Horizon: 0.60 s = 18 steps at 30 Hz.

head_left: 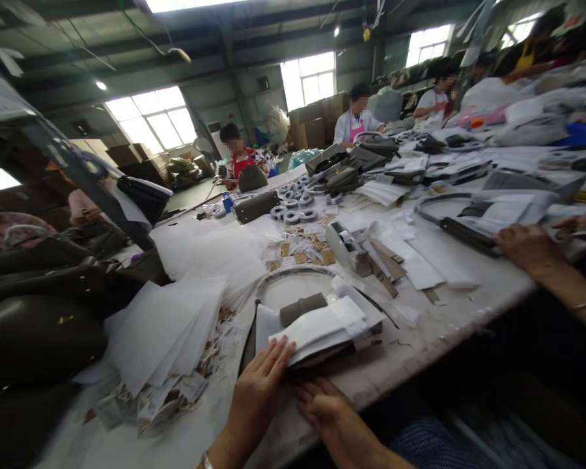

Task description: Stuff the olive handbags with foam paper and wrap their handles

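A dark olive handbag (322,355) lies on the table in front of me, its wrapped handle (293,273) arching away from me. White wrapping sheet (322,329) covers much of its upper side, and an olive strap-like piece (303,309) rests there too. My left hand (261,374) lies on the bag's near left corner, fingers stretched out and together on the white sheet. Just below the bag's near edge is my right hand (325,407), palm turned partly up and fingers extended. Its fingertips are close under the bag; whether they touch it I cannot tell.
Fanned white sheets (168,332) and small tags lie left, beside dark bags (34,326). A tape dispenser (346,247) and tape rolls (293,205) are beyond. At right a co-worker's hand (530,247) touches another handbag (473,225). Other people sit farther back.
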Motion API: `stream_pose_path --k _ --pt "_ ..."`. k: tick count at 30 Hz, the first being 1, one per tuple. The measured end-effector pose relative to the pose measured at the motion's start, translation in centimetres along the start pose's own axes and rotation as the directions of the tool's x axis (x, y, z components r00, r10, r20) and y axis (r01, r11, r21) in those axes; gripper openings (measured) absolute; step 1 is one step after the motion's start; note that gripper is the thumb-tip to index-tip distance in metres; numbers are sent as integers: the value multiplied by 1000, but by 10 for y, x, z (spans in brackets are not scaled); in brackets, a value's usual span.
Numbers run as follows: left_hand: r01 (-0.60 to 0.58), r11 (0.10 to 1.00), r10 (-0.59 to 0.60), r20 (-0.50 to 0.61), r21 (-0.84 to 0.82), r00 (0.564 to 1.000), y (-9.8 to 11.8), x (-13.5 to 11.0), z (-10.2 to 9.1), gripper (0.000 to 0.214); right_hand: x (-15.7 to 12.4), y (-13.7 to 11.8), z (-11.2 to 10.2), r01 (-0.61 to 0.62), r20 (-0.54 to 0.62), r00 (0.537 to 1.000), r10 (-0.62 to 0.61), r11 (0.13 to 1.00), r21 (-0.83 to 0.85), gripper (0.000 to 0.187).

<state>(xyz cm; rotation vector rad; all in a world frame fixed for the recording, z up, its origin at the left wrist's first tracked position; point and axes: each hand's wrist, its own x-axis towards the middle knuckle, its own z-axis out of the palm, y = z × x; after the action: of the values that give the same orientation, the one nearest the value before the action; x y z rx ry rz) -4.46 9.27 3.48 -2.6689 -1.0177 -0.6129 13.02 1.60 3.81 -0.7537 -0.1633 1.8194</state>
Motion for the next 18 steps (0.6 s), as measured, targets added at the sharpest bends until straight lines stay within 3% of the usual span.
stream_pose_path --k 5,9,12,18 --pt "52 999 -53 -44 -10 998 9 -1 -1 61 0 -10 2 25 -1 1000 -25 995 -97 34" --pt "79 997 -78 -77 14 994 16 1 -1 65 -1 -20 4 -5 22 1000 10 980 -197 41" --pt "110 994 -109 -74 7 991 17 1 -4 65 -1 -20 4 61 46 998 -51 963 -261 44" --pt "248 969 -244 -145 13 959 17 -4 -2 62 0 -17 14 188 80 980 -180 978 -95 43"
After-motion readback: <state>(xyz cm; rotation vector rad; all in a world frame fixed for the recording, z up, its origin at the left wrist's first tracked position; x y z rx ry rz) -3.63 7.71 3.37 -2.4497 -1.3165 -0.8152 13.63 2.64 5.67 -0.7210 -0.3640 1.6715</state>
